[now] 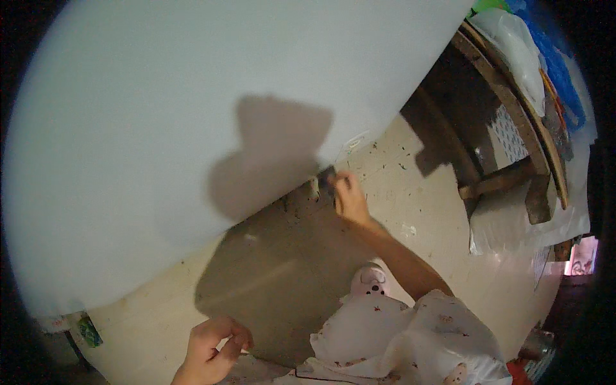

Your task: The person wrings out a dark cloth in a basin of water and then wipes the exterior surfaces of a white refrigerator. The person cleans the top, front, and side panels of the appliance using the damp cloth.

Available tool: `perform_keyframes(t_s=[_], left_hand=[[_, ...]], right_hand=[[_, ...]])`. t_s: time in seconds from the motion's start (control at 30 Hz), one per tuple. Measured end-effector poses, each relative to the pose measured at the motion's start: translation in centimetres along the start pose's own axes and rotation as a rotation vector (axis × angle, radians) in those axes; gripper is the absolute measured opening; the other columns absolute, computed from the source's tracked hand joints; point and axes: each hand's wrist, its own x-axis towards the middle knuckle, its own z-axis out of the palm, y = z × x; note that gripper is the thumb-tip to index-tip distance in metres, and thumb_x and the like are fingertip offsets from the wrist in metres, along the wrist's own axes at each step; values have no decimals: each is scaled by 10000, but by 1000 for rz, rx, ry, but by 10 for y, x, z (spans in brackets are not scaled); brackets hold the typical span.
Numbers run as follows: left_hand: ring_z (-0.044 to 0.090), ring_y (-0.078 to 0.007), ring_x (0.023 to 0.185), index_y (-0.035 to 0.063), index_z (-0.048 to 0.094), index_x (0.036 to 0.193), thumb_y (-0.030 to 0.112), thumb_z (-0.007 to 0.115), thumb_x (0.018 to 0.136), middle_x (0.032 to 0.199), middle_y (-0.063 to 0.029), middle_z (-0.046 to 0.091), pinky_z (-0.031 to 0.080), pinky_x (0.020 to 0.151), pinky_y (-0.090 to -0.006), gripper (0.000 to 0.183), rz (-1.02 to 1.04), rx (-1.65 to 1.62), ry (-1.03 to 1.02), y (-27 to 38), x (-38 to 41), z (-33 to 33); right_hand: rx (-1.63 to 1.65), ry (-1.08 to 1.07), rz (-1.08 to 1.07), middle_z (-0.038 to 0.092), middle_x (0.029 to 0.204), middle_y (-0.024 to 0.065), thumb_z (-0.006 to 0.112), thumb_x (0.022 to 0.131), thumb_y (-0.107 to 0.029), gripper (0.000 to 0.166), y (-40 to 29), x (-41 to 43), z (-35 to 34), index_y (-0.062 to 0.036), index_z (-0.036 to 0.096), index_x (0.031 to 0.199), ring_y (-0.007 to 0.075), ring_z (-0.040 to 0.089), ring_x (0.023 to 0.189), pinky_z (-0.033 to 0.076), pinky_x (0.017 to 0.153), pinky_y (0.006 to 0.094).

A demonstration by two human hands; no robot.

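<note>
My right hand (350, 197) is shut on a small dark object (328, 178), too blurred to name, at the edge of a large smooth pale surface (144, 120). That surface fills the upper left of the head view and carries my shadow. Lower down, at the bottom left of centre, my left hand (216, 344) is raised above the floor with its fingers curled and thumb near the index finger; whether it pinches something small cannot be made out. A light patterned garment (375, 327) covers my lap, with a pale slipper (373, 281) showing beyond it.
Dark bits lie scattered on the cream floor (394, 168). At the right stands a wooden frame (505, 180) like a table or bench, with a white plastic bag (517, 53) and a blue plastic bag (560, 72) on it. A green packet (89, 331) is at the lower left.
</note>
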Motion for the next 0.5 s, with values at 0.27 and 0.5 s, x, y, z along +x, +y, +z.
perform_keyframes(t_s=[0.27, 0.5], left_hand=[[543, -213, 631, 6, 578, 916, 367, 429, 1003, 755, -118, 558, 461, 583, -330, 400, 146, -95, 57, 3, 8, 9], [521, -206, 655, 34, 566, 1106, 276, 429, 1011, 755, -104, 538, 468, 618, -337, 293, 126, -25, -27, 3, 3, 2]], right_hand=[[-58, 494, 172, 516, 959, 211, 575, 838, 0, 127, 30, 34, 59, 20, 497, 937, 415, 512, 879, 433, 758, 459], [-61, 667, 192, 559, 980, 164, 616, 818, -4, 239, 5, 33, 22, -26, 583, 1053, 363, 552, 875, 462, 755, 395]])
